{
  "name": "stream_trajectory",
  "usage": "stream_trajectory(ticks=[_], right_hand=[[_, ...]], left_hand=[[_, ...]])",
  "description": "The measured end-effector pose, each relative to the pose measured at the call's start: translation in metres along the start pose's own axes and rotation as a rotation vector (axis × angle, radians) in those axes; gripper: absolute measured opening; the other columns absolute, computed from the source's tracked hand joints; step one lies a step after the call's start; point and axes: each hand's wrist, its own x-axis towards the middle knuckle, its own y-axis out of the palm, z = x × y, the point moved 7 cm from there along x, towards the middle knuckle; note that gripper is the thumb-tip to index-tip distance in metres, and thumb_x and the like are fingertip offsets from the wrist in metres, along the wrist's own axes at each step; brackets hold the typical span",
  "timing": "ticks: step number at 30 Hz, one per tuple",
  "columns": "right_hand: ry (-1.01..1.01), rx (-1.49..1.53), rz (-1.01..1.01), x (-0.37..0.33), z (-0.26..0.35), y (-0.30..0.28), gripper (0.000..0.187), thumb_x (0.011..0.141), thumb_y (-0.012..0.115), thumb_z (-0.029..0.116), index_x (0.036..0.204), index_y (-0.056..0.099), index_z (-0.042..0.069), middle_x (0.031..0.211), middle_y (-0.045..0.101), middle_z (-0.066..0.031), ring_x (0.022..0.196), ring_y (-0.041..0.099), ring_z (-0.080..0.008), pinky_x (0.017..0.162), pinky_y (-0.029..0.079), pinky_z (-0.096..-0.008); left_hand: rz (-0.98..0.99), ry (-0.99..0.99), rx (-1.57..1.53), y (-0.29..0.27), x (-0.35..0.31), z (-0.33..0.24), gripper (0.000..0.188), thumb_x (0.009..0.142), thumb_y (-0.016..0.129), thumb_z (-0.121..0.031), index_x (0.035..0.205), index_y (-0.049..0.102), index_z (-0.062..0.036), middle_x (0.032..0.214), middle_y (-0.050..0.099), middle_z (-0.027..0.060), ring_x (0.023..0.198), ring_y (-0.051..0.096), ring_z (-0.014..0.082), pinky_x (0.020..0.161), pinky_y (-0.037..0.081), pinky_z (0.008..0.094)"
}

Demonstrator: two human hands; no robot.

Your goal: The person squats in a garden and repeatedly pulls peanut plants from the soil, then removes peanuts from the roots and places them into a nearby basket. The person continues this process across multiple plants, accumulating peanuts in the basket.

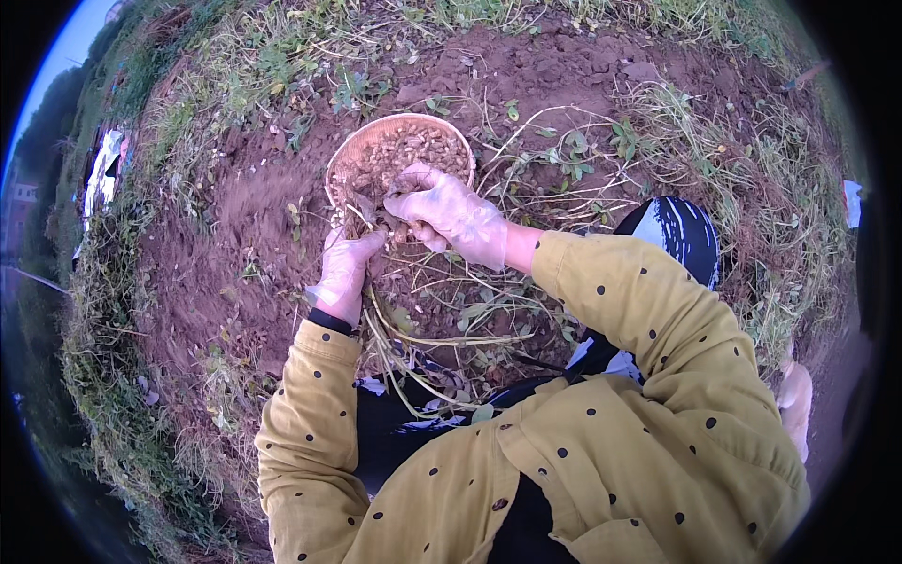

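Observation:
Both my hands wear thin clear gloves and work at the near rim of a round, tan basket (340, 167) on the soil. Peanuts in their shells (427, 148) fill much of it. My left hand (346, 268) is closed round the root end of a pulled peanut plant (378, 320), whose pale stems hang down toward my lap. My right hand (451, 211) reaches over the basket's near side, its fingers curled together at the plant's roots. Peanuts show just under those fingers, though the exact grip is partly hidden.
Bare brown soil (254, 207) surrounds the basket. Uprooted peanut vines (583, 155) lie to the right, and weeds and grass (122, 404) line the left. My bent knee in dark patterned trousers (676, 235) stands right of the basket. A white sheet-like thing (103, 174) lies far left.

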Motion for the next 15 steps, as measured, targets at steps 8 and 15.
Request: stream_trajectory(ticks=[8,15], right_hand=[[-0.038,-0.210,-0.092,0.053,-0.005,-0.026,0.021,0.090,0.069,0.023,0.100,0.057,0.009,0.065,0.049,0.0060,0.052,0.043,-0.0035,0.044,0.032,-0.0212],[0.138,-0.316,-0.305,0.156,-0.093,-0.116,0.035,0.090,0.069,0.025,0.117,0.060,0.006,0.090,0.059,-0.0016,0.076,0.054,-0.0097,0.064,0.047,-0.0247]], left_hand=[[-0.425,0.042,0.101,-0.214,0.051,-0.007,0.011,0.088,0.067,-0.013,0.096,0.060,-0.0104,0.071,0.059,-0.0013,0.053,0.050,0.0089,0.045,0.038,0.0236],[-0.391,-0.023,-0.060,-0.241,0.086,0.064,0.019,0.090,0.066,-0.020,0.077,0.053,-0.0114,0.057,0.048,-0.0022,0.043,0.042,0.0098,0.042,0.035,0.0267]])
